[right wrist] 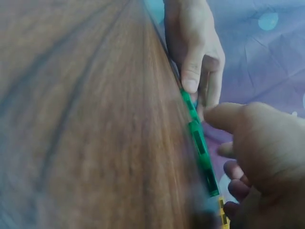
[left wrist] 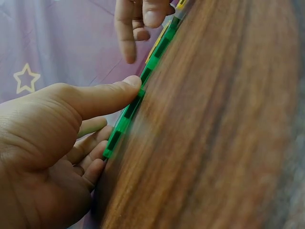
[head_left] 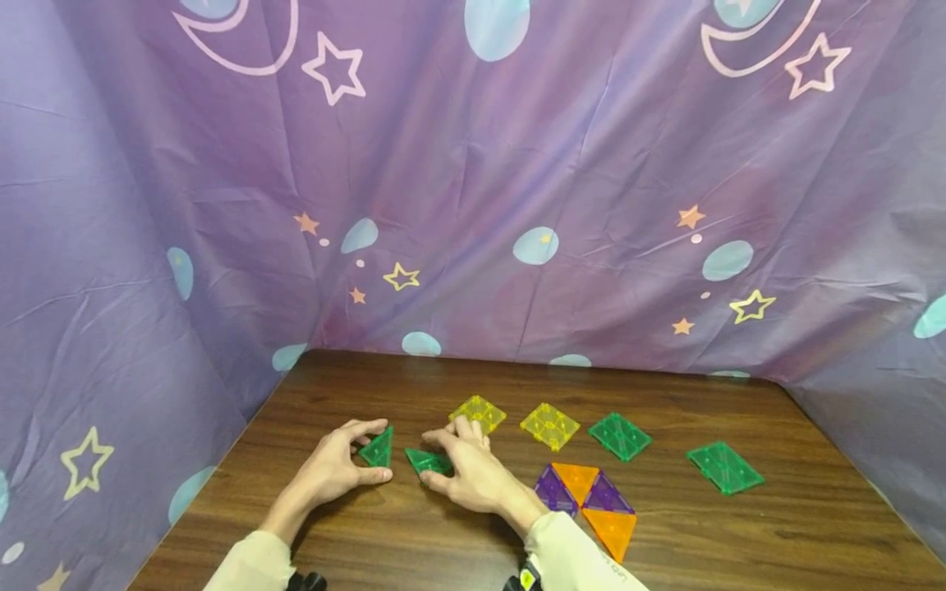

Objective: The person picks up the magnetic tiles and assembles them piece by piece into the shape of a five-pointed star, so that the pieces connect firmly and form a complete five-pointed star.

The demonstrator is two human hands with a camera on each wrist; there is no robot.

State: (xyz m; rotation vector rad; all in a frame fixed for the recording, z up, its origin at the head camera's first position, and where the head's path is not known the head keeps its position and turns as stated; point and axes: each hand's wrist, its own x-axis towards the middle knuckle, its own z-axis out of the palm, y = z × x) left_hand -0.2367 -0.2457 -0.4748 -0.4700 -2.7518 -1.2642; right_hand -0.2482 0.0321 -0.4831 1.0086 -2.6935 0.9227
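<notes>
On the left side of the work, my left hand [head_left: 343, 464] pinches a green triangular magnetic tile [head_left: 379, 449] by its edges, thumb at the near side and fingers at the far side. In the left wrist view that thumb [left wrist: 112, 98] presses the edge of the tile, which lies low along the wooden surface. To the right, my right hand [head_left: 473, 472] arches over a second green triangular tile [head_left: 424, 461]. Its thumb and fingers are spread apart, thumb tip close to the tile's edge in the right wrist view. A narrow gap separates the two triangles in the head view.
Behind the right hand lie two yellow tile diamonds [head_left: 550, 426], one partly covered by it. Two green tile shapes [head_left: 619, 436] lie farther right. Orange [head_left: 612, 529] and purple [head_left: 608, 495] triangles fan out beside the right forearm. Purple cloth [head_left: 473, 312] surrounds the wooden table [head_left: 739, 550].
</notes>
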